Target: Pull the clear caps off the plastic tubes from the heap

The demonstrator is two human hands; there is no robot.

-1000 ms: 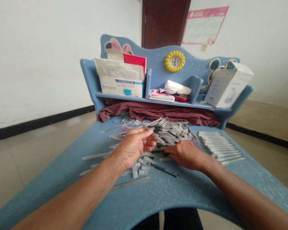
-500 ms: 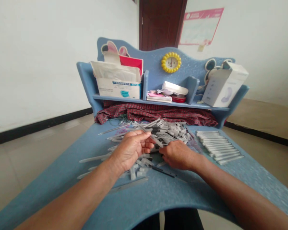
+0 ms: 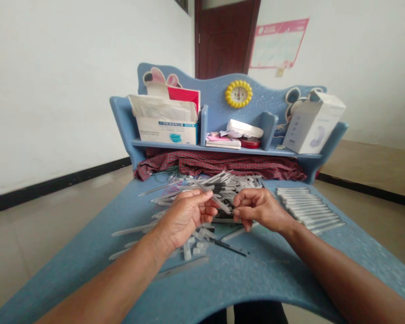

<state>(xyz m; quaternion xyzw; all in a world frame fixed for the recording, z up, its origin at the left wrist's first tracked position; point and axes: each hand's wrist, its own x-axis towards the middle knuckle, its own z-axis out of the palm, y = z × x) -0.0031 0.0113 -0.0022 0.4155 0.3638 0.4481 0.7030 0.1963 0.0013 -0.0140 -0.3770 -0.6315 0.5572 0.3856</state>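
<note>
My left hand pinches a clear pen barrel, which slants down toward the right. At its lower end, my right hand has thumb and forefinger pressed together; whatever they hold is too small to make out. Behind both hands spreads a heap of pen parts, clear and black. Clear pen caps lie loose in front of the left hand, beside a thin black refill. Below the right hand, another clear barrel rests on the tabletop. To the right, several pens lie side by side in a row.
The blue desk has a curved front edge and a raised shelf at the back. On the shelf stand a mask box and a white box. Checked cloth is bunched underneath. More barrels lie at left.
My right hand has lifted and turned, its fingers now near the barrel's lower end. The barrel stays in my left hand. The camera view has tilted up slightly.
</note>
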